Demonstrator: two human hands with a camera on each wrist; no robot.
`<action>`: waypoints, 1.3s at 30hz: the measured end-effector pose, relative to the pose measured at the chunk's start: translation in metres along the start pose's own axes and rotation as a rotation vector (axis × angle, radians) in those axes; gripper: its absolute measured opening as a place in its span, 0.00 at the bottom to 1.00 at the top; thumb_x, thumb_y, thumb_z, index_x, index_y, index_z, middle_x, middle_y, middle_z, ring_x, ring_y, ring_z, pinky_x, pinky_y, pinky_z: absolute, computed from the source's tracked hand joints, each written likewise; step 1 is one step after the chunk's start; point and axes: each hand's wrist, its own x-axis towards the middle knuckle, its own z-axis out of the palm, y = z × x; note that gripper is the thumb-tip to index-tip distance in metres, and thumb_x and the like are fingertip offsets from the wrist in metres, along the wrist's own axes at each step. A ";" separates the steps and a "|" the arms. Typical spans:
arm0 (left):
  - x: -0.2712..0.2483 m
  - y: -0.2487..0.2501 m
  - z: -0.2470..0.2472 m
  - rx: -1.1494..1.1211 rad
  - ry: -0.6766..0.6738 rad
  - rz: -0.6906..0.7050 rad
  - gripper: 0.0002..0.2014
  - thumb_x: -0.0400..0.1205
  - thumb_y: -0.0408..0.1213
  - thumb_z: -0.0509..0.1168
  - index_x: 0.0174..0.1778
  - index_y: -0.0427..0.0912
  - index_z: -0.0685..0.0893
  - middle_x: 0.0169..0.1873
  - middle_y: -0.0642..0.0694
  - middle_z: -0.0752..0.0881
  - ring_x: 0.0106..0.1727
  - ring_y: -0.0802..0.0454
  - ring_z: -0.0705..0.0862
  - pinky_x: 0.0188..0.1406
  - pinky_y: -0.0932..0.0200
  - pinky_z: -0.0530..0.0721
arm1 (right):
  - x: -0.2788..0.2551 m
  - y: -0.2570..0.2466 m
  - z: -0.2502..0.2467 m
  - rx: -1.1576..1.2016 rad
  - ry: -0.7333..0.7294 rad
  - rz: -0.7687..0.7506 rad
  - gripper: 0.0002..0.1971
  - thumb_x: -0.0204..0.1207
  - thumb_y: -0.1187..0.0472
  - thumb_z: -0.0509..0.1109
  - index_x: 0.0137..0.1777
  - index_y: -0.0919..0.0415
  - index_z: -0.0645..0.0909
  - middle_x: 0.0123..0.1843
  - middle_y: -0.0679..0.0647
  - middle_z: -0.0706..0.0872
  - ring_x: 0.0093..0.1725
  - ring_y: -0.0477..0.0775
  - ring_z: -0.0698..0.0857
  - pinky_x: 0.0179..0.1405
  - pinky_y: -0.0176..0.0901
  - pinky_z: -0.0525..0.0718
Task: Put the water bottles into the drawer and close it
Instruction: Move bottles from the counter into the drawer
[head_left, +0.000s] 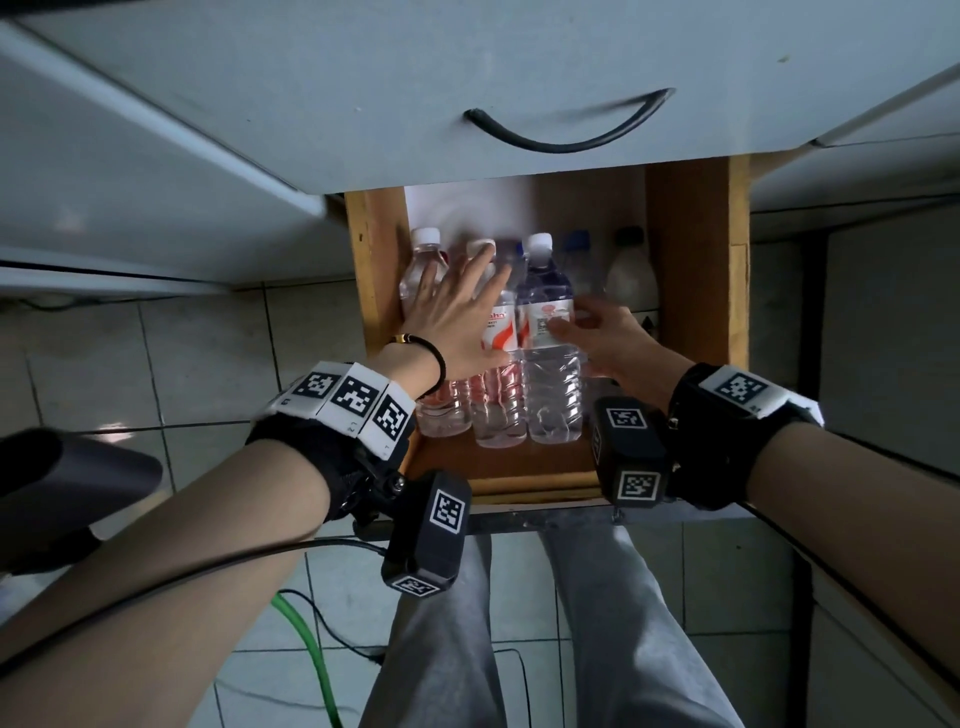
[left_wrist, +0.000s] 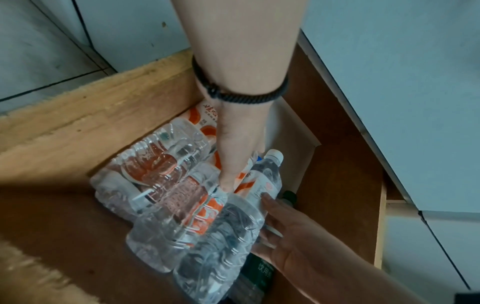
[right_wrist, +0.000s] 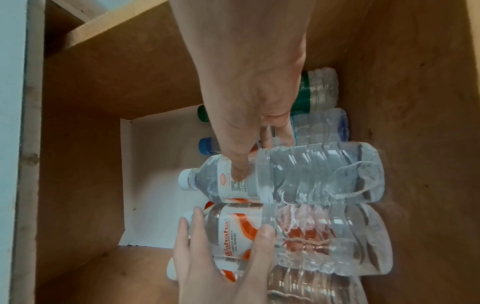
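Observation:
An open wooden drawer (head_left: 691, 270) holds several water bottles lying side by side, caps pointing to the back. My left hand (head_left: 457, 312) lies flat with fingers spread over two red-labelled bottles (head_left: 498, 400) on the left; its thumb (right_wrist: 262, 236) rests on one label. My right hand (head_left: 602, 338) grips a clear white-capped bottle (head_left: 550, 384) at its label, thumb on top and fingers curled round the far side. That bottle (right_wrist: 311, 170) lies against the red-labelled ones. From the left wrist view, the right hand (left_wrist: 291, 232) cups its side.
More bottles lie at the drawer's right: a blue-capped one (right_wrist: 207, 146), a green-labelled one (right_wrist: 309, 90) and a milky one (head_left: 631, 275). A shut drawer with a black handle (head_left: 566, 130) overhangs the back. My legs (head_left: 519, 623) and a green cable (head_left: 306, 654) are below.

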 end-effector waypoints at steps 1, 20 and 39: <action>0.000 0.001 -0.001 -0.009 -0.003 -0.005 0.51 0.75 0.62 0.66 0.84 0.45 0.44 0.84 0.45 0.40 0.85 0.40 0.43 0.80 0.39 0.38 | 0.000 0.002 -0.001 -0.008 0.005 0.003 0.24 0.72 0.50 0.75 0.66 0.55 0.79 0.59 0.54 0.88 0.57 0.57 0.87 0.62 0.61 0.85; -0.072 -0.015 -0.060 -0.406 -0.124 -0.027 0.21 0.83 0.36 0.57 0.74 0.48 0.74 0.71 0.44 0.79 0.66 0.46 0.81 0.59 0.50 0.83 | -0.051 -0.032 -0.012 -0.254 -0.060 0.046 0.13 0.74 0.62 0.69 0.59 0.58 0.83 0.59 0.61 0.87 0.54 0.57 0.86 0.61 0.54 0.83; -0.342 -0.099 -0.307 -1.060 0.037 -0.117 0.15 0.83 0.47 0.63 0.63 0.45 0.82 0.54 0.47 0.88 0.57 0.50 0.87 0.56 0.58 0.83 | -0.317 -0.329 0.082 -0.617 -0.398 -0.430 0.15 0.84 0.58 0.62 0.69 0.58 0.75 0.56 0.56 0.84 0.53 0.55 0.84 0.59 0.54 0.83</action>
